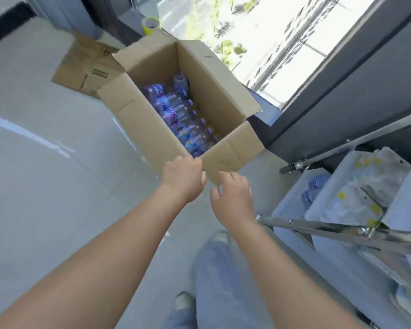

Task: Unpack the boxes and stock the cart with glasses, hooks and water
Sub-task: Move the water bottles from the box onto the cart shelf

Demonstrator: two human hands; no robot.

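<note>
An open cardboard box [138, 119] stands on the floor, its flaps folded out. Several water bottles [173, 108] with purple labels lie inside it. My left hand [184, 176] reaches over the near edge of the box, fingers curled down toward the rim, nothing visibly held. My right hand [235, 195] hovers just in front of the near flap [228, 150], fingers loosely spread and holding nothing. At the right stands the grey cart [294, 205] with two water bottles [312, 188] on a low shelf and clear wrapped packs [361, 193] on a tray above.
A flattened cardboard box [86, 65] lies on the floor behind the open one. A yellow tape roll [150, 25] sits by the window frame. The cart's metal rail [318, 225] crosses near my right wrist. My legs and shoes [220, 236] are below.
</note>
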